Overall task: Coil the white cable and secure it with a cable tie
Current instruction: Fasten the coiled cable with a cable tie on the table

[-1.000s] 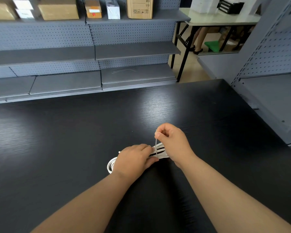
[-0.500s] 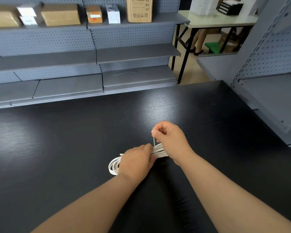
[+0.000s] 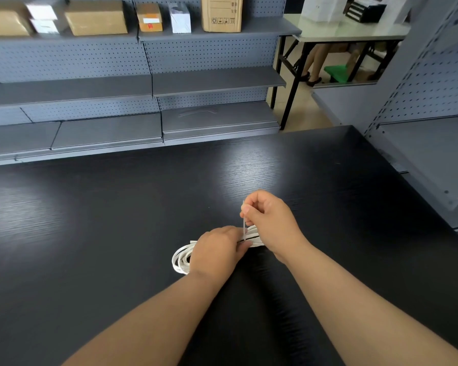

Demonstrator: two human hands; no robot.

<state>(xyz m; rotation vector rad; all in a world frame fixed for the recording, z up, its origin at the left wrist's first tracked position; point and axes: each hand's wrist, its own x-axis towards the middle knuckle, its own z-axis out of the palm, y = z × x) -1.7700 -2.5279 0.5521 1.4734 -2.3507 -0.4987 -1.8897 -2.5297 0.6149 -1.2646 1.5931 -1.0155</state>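
Observation:
A coiled white cable (image 3: 181, 258) lies on the black table (image 3: 117, 220), its loops showing to the left of my left hand (image 3: 217, 253). That hand presses down on the middle of the coil and covers most of it. My right hand (image 3: 269, 220) pinches the upright tail of a thin white cable tie (image 3: 244, 229) that runs around the bundled strands between both hands. The right end of the coil sits under my right palm.
Grey pegboard shelving (image 3: 143, 83) runs behind the table, with cardboard boxes (image 3: 95, 18) on its top shelf. Another grey shelf unit (image 3: 428, 154) stands at the right. A folding table (image 3: 349, 31) with a seated person's legs under it stands at the back right.
My right hand has drawn the cable tie's tail slightly upward. My left hand has shifted a little along the coil, uncovering more of the left loops.

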